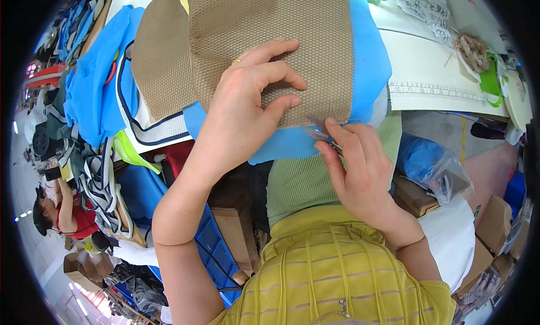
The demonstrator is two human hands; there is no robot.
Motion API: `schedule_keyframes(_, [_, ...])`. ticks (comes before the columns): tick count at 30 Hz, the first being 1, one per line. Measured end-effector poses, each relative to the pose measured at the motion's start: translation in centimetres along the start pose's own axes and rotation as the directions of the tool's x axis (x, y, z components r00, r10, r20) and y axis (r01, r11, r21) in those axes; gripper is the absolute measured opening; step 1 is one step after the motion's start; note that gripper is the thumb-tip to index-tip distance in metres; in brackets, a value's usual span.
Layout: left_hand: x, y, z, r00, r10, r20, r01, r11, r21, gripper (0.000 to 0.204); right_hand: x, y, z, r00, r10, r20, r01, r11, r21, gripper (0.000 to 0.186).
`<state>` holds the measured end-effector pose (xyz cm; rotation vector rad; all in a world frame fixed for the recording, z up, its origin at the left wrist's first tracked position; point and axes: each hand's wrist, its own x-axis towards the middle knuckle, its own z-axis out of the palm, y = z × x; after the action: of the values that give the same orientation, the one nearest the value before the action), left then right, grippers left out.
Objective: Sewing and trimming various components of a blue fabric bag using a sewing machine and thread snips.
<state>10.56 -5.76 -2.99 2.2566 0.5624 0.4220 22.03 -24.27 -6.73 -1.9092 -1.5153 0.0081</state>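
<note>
A brown textured mesh fabric piece lies over blue fabric on the table in front of me. My left hand rests on the brown mesh with its fingers spread and slightly curled, holding nothing. Close to the mesh's near right corner, my right hand grips small metal thread snips. Their pointed blades reach to the lower edge of the cloth. The snips' handle is mostly hidden inside my fingers.
White table with a printed ruler scale extends right, with a green tool at its end. White mesh with dark trim and crumpled blue cloth lie left. Cardboard boxes stand lower right. Another person is far left.
</note>
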Motion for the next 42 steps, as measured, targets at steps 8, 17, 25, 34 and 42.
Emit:
schedule_keyframes(8, [0.1, -0.1, 0.7, 0.998, 0.015, -0.065, -0.013, 0.999, 0.033, 0.019, -0.3, 0.0, 0.9, 0.996, 0.063, -0.061, -0.061, 0.997, 0.037, 0.038])
schedule_keyframes(17, [0.2, -0.1, 1.3, 0.992, 0.014, -0.124, -0.003, 0.996, 0.091, 0.024, 0.2, 0.8, 1.9, 0.986, -0.015, -0.166, 0.017, 1.0, 0.007, 0.043])
schedule_keyframes(25, [0.2, 0.0, 1.4, 0.992, 0.013, -0.129, 0.001, 0.994, 0.112, 0.024, 0.2, 0.9, 1.5, 0.992, -0.061, -0.107, 0.054, 0.996, -0.065, 0.035])
schedule_keyframes(34, [0.2, 0.0, 1.4, 0.992, 0.008, -0.128, 0.006, 0.994, 0.113, 0.024, 0.3, 1.2, 1.3, 0.992, -0.074, -0.104, 0.068, 0.996, -0.056, 0.032])
schedule_keyframes(42, [0.2, -0.1, 1.3, 0.992, 0.039, -0.122, -0.021, 0.989, 0.145, 0.025, 0.1, 1.6, 0.5, 0.974, -0.209, -0.085, 0.222, 0.807, 0.547, 0.04])
